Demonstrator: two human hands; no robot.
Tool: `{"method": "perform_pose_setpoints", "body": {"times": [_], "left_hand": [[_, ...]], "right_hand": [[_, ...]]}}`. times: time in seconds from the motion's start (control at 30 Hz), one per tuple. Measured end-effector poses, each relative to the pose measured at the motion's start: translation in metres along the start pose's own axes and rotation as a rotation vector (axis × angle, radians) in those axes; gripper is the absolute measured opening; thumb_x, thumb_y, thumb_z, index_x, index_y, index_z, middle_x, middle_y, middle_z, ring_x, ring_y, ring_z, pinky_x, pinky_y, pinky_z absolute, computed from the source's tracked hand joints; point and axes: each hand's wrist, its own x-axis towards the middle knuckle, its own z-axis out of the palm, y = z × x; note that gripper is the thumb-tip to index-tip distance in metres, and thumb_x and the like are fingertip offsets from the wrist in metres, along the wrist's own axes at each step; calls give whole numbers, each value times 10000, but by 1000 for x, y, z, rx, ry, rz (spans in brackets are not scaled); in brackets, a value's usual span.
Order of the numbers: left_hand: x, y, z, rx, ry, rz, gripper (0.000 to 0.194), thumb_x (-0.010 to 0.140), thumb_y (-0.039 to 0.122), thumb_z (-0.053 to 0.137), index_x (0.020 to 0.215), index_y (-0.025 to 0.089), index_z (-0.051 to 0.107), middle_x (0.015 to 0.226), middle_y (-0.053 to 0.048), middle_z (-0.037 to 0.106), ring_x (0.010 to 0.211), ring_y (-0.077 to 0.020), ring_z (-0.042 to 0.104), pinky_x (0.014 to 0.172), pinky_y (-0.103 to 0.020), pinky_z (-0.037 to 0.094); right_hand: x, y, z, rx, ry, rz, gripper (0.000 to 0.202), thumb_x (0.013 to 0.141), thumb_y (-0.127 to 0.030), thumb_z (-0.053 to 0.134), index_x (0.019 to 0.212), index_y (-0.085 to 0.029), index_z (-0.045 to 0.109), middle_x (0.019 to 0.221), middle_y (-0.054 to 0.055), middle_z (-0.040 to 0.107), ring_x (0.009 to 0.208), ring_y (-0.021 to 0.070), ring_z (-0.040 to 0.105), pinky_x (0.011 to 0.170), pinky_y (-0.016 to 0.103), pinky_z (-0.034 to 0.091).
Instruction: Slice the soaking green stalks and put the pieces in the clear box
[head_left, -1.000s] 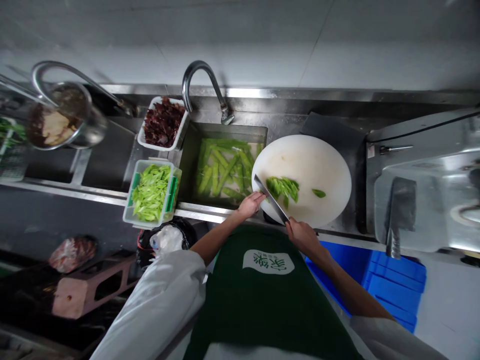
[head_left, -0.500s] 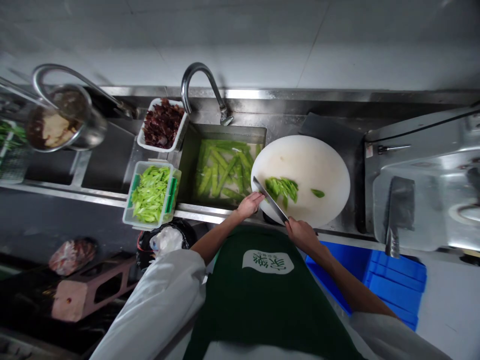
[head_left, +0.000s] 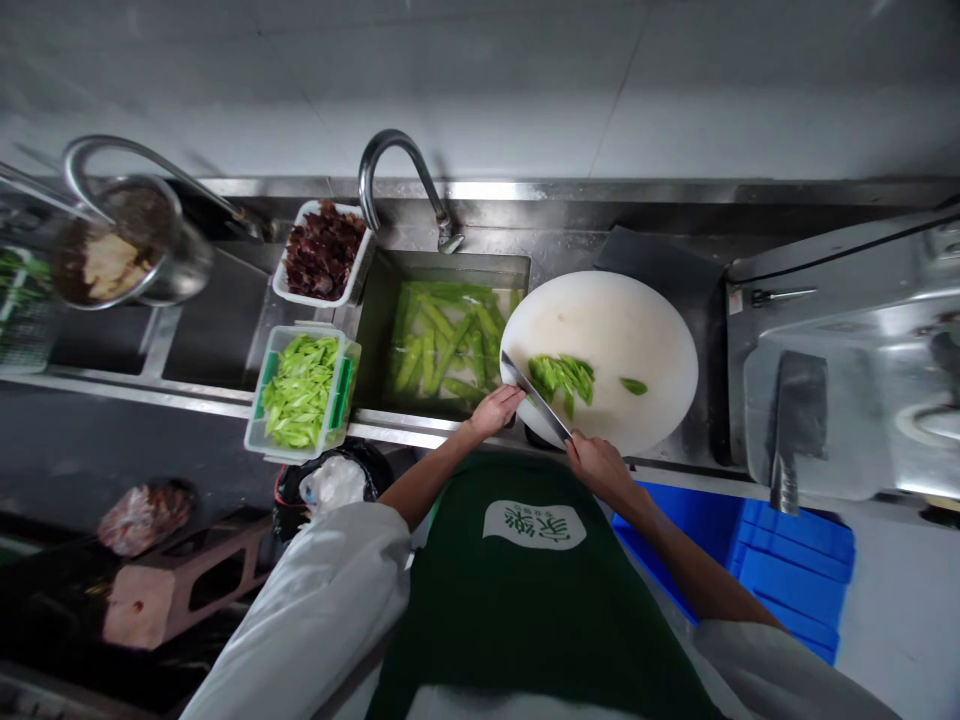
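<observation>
My right hand [head_left: 596,465] is closed round the handle of a knife [head_left: 536,400], whose blade slants up and left over the near left edge of a round white cutting board [head_left: 630,320]. Beside the blade, on its left, my left hand [head_left: 496,411] has its fingers pressed together at the board's edge; whatever they hold is too small to make out. Sliced green pieces [head_left: 562,378] lie in a pile just right of the blade, and a single slice [head_left: 634,385] rests farther right.
Left of the board, long green stalks [head_left: 450,340] soak in a sink under a faucet [head_left: 405,140]. Beyond stand a tub of green slices [head_left: 302,390] and one of dark red leaves [head_left: 324,250]. A cleaver [head_left: 799,420] lies at right, above a blue bin [head_left: 787,560].
The whole view has shifted very slightly. Both hands, the knife and the green pieces keep nearly the same places on the board.
</observation>
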Motion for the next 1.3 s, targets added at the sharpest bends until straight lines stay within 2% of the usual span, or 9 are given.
{"method": "perform_pose_setpoints", "body": {"times": [0.3,0.97,1.3], "left_hand": [[2,4,1,9,41,-25,303,993,193,342,1131,134,605,1028,-109,642,1003,-181,607,973,-370,535],[6,8,0,-55,78,-63,291,1008,245,353,1076,139,615,986,-100,644,944,-178,616,920,-373,554],[5,8,0,-75,96,-63,284,995,234,375,1086,146,630,1021,-108,659,957,-190,622,939,-383,548]], "right_hand": [[-14,2,-4,-3,11,22,314,1005,-301,293,1041,-164,573,848,108,716,807,217,690,667,271,363],[-15,5,-12,2,-4,7,310,1005,-300,305,1034,-162,581,843,99,714,786,208,675,655,263,335],[19,-11,-5,19,-10,2,373,996,-288,275,1090,-139,604,926,137,715,867,226,680,715,278,390]]}}
